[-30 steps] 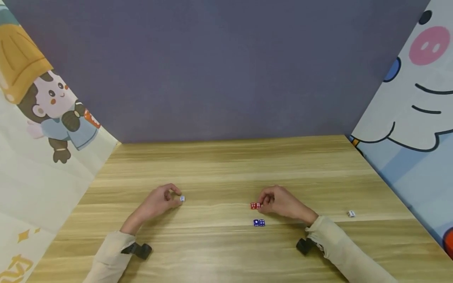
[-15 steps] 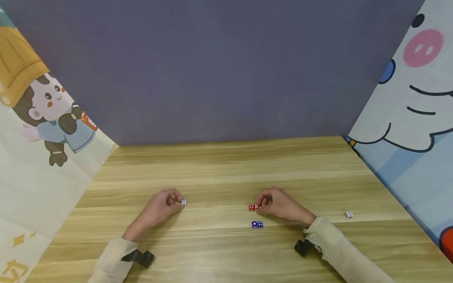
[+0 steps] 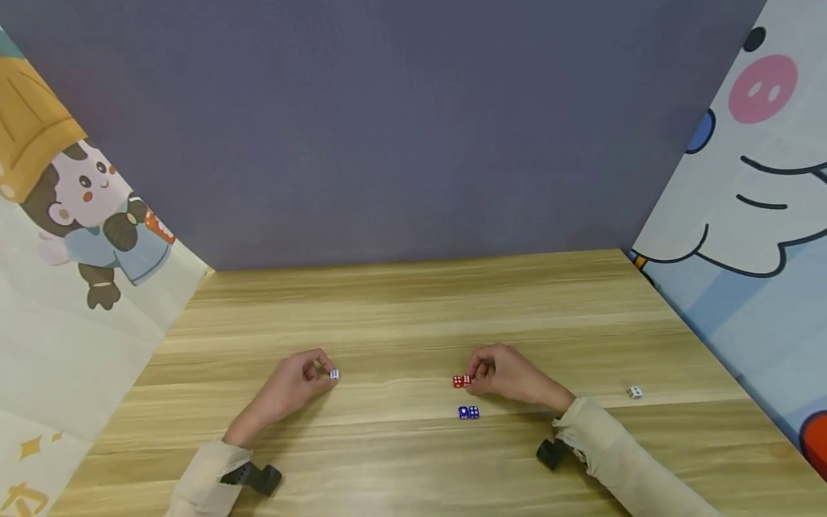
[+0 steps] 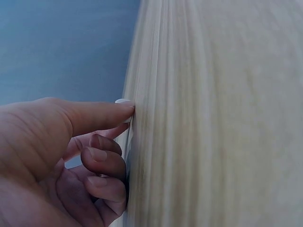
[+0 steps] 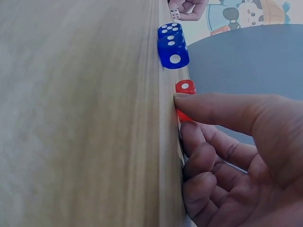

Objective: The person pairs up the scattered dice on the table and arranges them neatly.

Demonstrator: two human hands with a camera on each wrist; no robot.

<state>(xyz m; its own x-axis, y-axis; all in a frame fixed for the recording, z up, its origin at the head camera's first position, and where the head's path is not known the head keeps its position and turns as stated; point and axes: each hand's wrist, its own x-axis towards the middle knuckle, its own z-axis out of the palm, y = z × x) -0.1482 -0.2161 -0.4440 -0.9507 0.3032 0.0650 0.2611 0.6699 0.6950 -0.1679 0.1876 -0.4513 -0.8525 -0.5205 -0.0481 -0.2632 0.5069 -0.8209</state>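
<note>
To the left of the blue dice pair, the left hand rests on the table with its fingers curled, thumb and forefinger closed round a small white die with blue pips that sits on the wood at the fingertips. A black strap shows at that wrist, by the cream sleeve.

Just beyond the blue pair, two red dice lie side by side, their short row running left to right across the table. The right hand has its curled fingers against the right end of that row; in the right wrist view the forefinger lies over the nearer red die (whether it truly pinches the die or only presses it, I cannot tell).

The blue dice also touch each other, their row parallel to the red one and lying nearer the person, apart from both hands.

Well to the right of the blue pair a lone white die sits on the wood.

The table is pale wood with the grain running left to right. A plain purple-grey wall closes it behind, a cartoon-figure cloth on the left, and a cartoon elephant cloth on the right.
</note>
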